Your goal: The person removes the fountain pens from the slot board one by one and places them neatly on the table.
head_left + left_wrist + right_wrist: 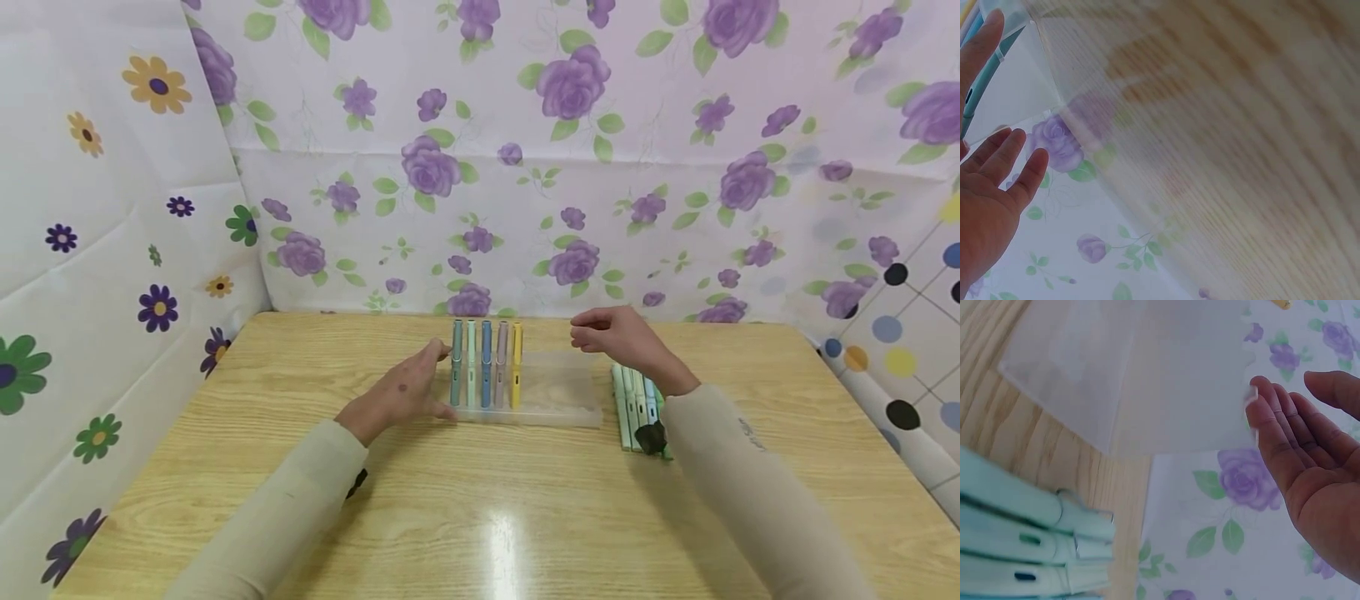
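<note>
A clear pen stand [558, 383] sits on the table, with several capped pens [486, 363] side by side in its left part: grey-green, pale green, blue, mauve and yellow. My left hand [405, 392] holds the stand's left end, thumb at the front corner and index finger near the back. In the left wrist view, the other fingers [1029, 175] spread loosely outside the stand. At the back right corner is my right hand [618, 337], its fingers lightly bent and its thumb apart. The right wrist view shows its fingertips at the notched edge of the clear panel [1179, 381].
Several pale green and blue pens [637, 400] lie side by side on the table right of the stand, partly under my right forearm. A small black object [651, 437] shows by that sleeve. Behind the wooden table [420, 500] hangs a flowered cloth [510, 208].
</note>
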### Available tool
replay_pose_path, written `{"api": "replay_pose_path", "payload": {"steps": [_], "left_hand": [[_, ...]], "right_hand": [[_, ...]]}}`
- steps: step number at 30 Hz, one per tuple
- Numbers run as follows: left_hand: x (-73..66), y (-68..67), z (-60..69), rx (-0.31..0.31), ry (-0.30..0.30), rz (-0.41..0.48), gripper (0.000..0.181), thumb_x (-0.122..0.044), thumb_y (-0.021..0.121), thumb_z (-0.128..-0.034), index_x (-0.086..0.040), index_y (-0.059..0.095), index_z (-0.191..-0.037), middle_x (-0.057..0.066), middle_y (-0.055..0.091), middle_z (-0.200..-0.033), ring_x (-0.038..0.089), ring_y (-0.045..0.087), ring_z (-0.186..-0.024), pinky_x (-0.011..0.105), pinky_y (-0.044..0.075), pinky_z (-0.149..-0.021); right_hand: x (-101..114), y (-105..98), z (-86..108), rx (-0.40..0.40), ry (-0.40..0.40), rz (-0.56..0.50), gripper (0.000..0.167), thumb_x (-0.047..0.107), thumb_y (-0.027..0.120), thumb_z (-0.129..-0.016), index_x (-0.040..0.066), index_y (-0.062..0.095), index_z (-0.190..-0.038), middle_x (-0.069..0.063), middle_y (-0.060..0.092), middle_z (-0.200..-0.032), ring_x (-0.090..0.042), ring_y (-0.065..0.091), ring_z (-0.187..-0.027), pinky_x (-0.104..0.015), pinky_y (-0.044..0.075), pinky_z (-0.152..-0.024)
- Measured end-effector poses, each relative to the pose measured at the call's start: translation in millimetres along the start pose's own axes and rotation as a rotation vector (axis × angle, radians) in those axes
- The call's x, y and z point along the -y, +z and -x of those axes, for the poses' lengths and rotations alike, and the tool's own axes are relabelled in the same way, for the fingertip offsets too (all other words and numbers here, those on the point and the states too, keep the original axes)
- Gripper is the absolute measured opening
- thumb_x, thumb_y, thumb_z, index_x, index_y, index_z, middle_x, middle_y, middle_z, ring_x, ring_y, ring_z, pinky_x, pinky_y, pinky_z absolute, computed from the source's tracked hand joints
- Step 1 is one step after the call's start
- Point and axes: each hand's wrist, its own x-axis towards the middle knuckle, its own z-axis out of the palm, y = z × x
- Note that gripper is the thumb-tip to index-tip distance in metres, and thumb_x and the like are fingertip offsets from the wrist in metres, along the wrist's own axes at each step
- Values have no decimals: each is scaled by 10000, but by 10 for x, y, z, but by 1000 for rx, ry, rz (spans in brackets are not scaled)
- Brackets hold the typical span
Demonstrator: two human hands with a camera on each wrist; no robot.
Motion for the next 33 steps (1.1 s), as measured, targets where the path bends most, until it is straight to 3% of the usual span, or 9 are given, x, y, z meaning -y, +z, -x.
{"api": "replay_pose_path", "payload": {"steps": [6, 14, 21, 33], "left_hand": [[3, 8, -3, -7, 8, -3, 826, -315, 921, -702, -17, 377, -1247, 226, 421, -1506, 364, 427, -1376, 495, 402, -1092], [3, 4, -2, -8, 9, -7, 826, -314, 922, -701, -18, 380, -1248, 221, 422, -1507, 361, 426, -1377, 492, 401, -1094], [-3, 7, 1, -9, 9, -1, 826, -316, 924, -698, -23, 377, -1244, 223, 420, -1508, 367, 424, -1377, 496, 398, -1095], [-4, 5, 3, -6, -6, 10, 810, -308, 923, -698, -29, 376, -1227, 216, 410, -1519, 359, 413, -1388, 498, 396, -1097]], "right_hand": [[117, 118, -73, 7, -22, 4, 382, 212, 599, -1024, -25, 590, -1323, -193, 682, -1168, -302, 669, -1071, -378, 558, -912], [216, 275, -134, 18, -66, 11, 391, 184, 646, -993, -2, 602, -1335, -172, 667, -1208, -337, 649, -1092, -503, 519, -956], [291, 412, -164, 47, -124, 55, 455, 151, 618, -1009, 2, 518, -1427, -175, 659, -1227, -323, 637, -1109, -469, 530, -932], [321, 547, -200, 77, -198, 77, 440, 82, 610, -999, -18, 518, -1417, -217, 641, -1224, -337, 631, -1118, -451, 538, -932]]}}
